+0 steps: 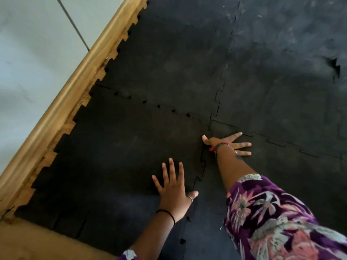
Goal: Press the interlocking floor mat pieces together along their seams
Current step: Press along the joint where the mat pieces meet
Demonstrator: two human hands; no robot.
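Black interlocking floor mat pieces cover the floor. The near-left mat piece (116, 147) meets the near-right mat piece (272, 184) along a toothed seam (201, 166). My left hand (172, 186) lies flat with fingers spread on the near-left piece, its thumb at the seam. My right hand (229, 144) lies flat, fingers spread, on the near-right piece by the corner where the pieces meet. A second seam (159, 106) with small open gaps runs leftward toward the wall. Neither hand holds anything.
A wooden skirting board (62, 102) runs diagonally along the white wall (28, 53) at the left, with wooden floor showing between the mat's teeth. At the far right a mat tab (336, 67) is lifted. Bare wooden floor (37, 244) lies at the bottom left.
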